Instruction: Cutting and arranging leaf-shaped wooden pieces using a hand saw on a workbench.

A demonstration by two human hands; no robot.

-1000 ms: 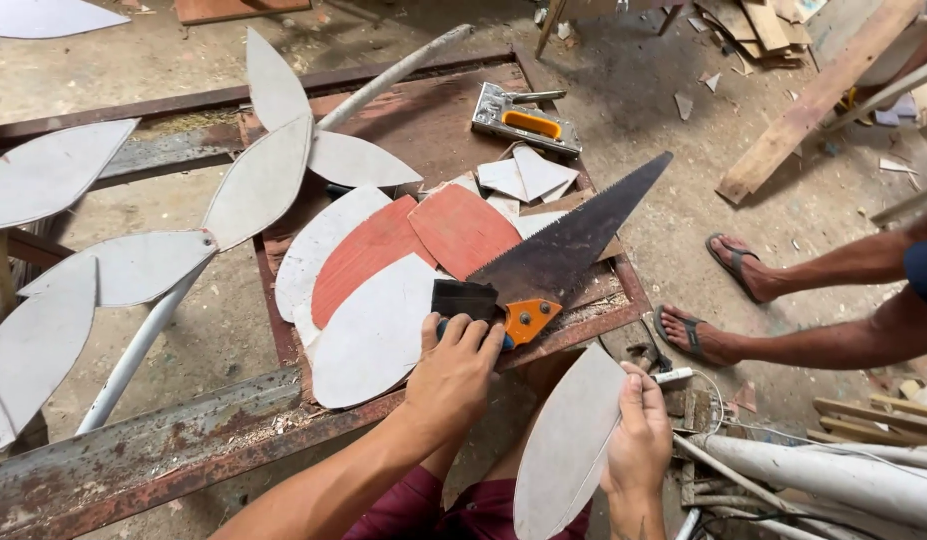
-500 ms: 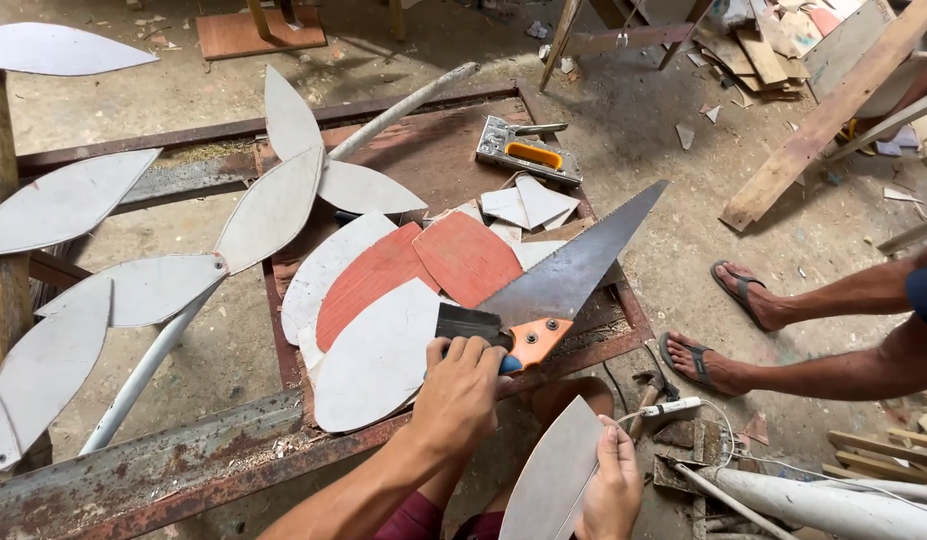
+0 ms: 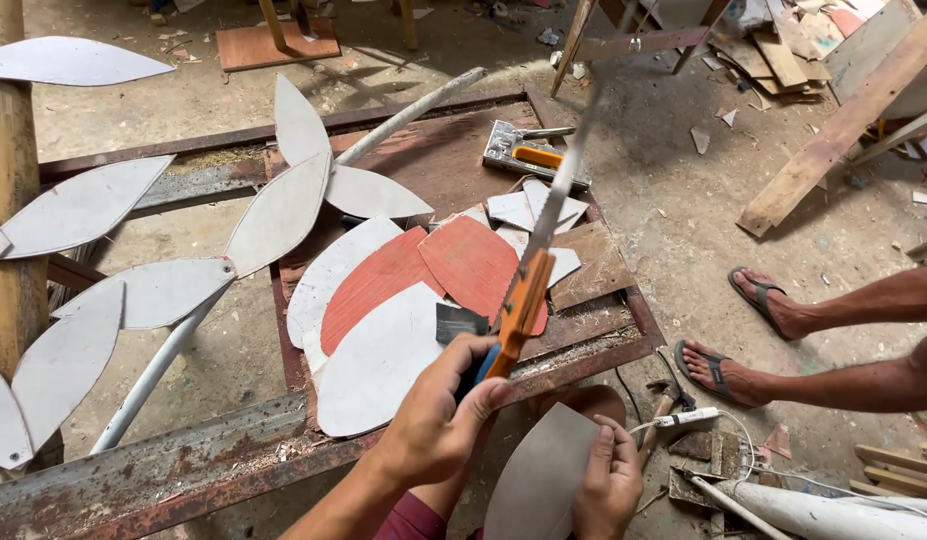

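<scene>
My left hand (image 3: 438,420) grips the orange and black handle of a hand saw (image 3: 528,290). The saw stands on edge, its blade (image 3: 555,205) pointing away from me over the rusty metal table (image 3: 583,355). Low at the table's near edge, my right hand (image 3: 611,480) holds a grey leaf-shaped sheet piece (image 3: 538,480). Under the saw lie white (image 3: 378,355) and red (image 3: 473,262) leaf-shaped cutouts, stacked flat on the table.
A white pipe with grey leaf blades (image 3: 273,215) lies across the table's left side. A staple gun (image 3: 533,155) rests at the far edge. Another person's sandalled feet (image 3: 743,340) stand to the right. A hammer (image 3: 663,405), a cable and wood scraps (image 3: 783,50) litter the floor.
The saw has turned from lying flat across the cutouts to standing on edge, blade pointing away. My right hand has shifted the grey piece slightly left.
</scene>
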